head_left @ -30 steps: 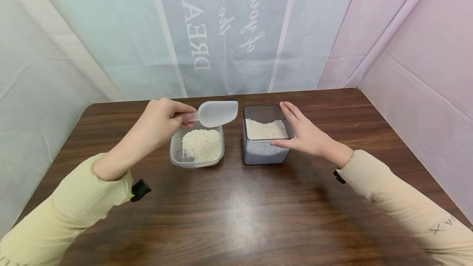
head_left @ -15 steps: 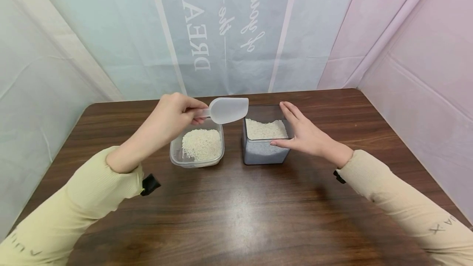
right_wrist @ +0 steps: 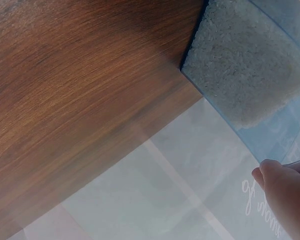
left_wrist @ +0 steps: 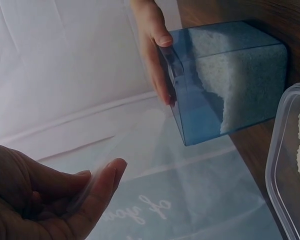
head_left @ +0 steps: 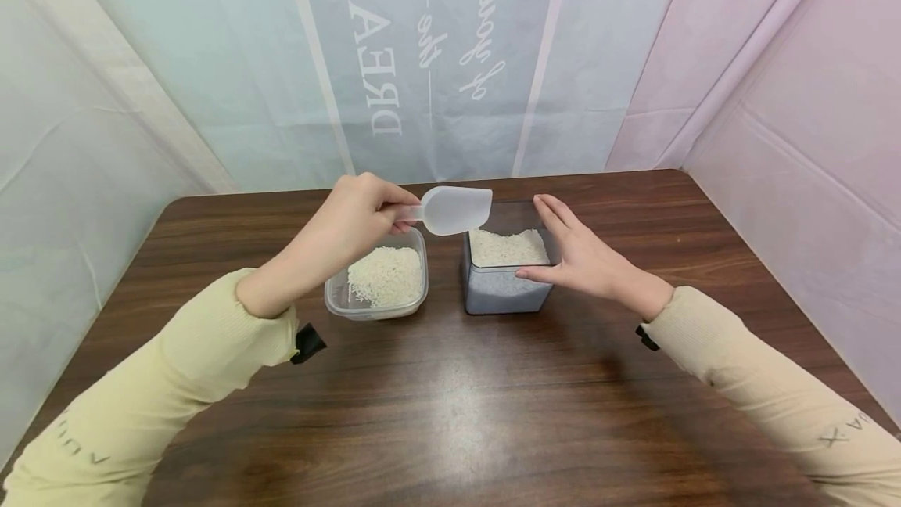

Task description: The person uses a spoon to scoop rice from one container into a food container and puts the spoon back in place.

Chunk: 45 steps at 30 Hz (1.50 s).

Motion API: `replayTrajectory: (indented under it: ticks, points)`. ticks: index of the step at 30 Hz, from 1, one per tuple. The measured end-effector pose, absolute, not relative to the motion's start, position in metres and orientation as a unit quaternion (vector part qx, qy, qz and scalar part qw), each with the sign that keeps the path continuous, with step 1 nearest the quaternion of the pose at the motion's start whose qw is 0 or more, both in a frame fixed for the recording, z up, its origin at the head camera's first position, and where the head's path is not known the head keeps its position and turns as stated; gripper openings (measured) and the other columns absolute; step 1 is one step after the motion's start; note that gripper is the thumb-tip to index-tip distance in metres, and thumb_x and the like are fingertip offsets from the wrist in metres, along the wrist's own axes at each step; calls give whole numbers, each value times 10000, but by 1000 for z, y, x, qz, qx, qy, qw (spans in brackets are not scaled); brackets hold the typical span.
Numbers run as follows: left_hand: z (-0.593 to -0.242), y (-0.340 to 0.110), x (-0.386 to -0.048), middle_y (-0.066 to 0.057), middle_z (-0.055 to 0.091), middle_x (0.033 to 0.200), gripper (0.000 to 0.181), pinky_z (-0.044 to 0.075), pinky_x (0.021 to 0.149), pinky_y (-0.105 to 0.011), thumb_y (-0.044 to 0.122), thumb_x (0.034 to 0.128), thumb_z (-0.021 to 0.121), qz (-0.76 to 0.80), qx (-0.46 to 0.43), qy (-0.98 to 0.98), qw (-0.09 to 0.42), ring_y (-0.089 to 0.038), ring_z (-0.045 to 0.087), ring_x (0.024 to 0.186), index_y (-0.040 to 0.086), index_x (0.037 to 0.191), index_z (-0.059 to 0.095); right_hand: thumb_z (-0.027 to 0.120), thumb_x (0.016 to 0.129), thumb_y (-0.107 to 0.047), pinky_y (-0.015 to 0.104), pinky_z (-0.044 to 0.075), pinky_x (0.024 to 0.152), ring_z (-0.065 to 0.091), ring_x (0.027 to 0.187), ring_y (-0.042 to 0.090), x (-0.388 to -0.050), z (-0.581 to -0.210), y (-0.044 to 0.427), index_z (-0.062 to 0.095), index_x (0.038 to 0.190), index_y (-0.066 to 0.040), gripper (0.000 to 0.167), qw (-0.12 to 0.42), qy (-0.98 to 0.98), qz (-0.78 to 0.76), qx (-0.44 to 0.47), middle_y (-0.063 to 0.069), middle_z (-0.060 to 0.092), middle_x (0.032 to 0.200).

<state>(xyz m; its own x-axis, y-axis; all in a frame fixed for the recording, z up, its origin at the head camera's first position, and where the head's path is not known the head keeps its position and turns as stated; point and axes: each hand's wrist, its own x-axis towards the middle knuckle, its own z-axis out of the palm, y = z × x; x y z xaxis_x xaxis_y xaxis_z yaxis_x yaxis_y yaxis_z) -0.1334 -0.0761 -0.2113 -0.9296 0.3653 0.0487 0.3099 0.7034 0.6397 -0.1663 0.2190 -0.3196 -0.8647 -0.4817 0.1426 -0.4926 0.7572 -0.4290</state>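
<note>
A translucent white scoop (head_left: 456,210) is pinched by its handle in my left hand (head_left: 359,213), up in the air. Its tip reaches over the left rim of a square, clear bluish-grey container (head_left: 503,294) partly filled with white rice (head_left: 514,249). No rice shows in the scoop. My right hand (head_left: 584,257) grips that container across its right side, thumb at the front, fingers at the far corner; the right wrist view shows fingertips on its rim. Below my left hand sits a clear plastic tub (head_left: 334,300) with a rice heap (head_left: 385,276).
Both containers stand on a dark brown wooden table (head_left: 450,397), a small gap between them. Behind the table's far edge hangs a pale cloth (head_left: 436,116) with lettering. Light cloth walls (head_left: 795,92) rise at both sides.
My left hand has moved right with the scoop, from over the tub to the left rim of the bluish-grey container. The right hand, container and tub have stayed in place.
</note>
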Motion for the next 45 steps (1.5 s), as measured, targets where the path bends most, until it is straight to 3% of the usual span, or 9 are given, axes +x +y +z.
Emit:
replayTrajectory:
  ticks: [5,14,24,31,45]
  points:
    - [-215,-70,-137,-139,675,920,218,568,694,-249,-31,897,498,337,187,922,37,-156,651,723,-36,1030,671,707,735,-487,468,270,1083,160,1361,269,-166,-320,219,127,1447,-9,1036,16,-936,233,262,113,114,1501]
    - [-219,-59,-140,-85,682,817,242,519,638,-219,-42,883,480,295,204,933,20,-147,630,719,-10,992,693,701,735,-499,467,263,1087,151,1365,262,-167,-321,220,129,1450,-18,1034,16,-937,232,259,101,113,1503]
    - [-221,-46,-144,-89,681,911,274,440,548,-168,-83,836,484,276,208,938,22,-131,605,731,-5,992,696,694,741,-503,472,266,1083,164,1361,267,-166,-321,221,127,1448,-11,1031,15,-936,234,262,101,114,1502]
    - [-225,-39,-148,-58,675,877,280,427,587,-198,-83,816,485,250,227,941,-6,-147,527,736,26,933,715,699,736,-502,461,264,1087,164,1361,262,-167,-321,220,125,1451,-24,1034,16,-937,231,260,98,115,1503]
    - [-229,-24,-152,-58,648,797,295,365,506,-221,-72,824,439,211,257,941,-61,-157,434,603,29,859,713,719,723,-485,464,276,1081,177,1356,269,-167,-321,220,147,1442,3,1040,26,-936,229,266,120,135,1494]
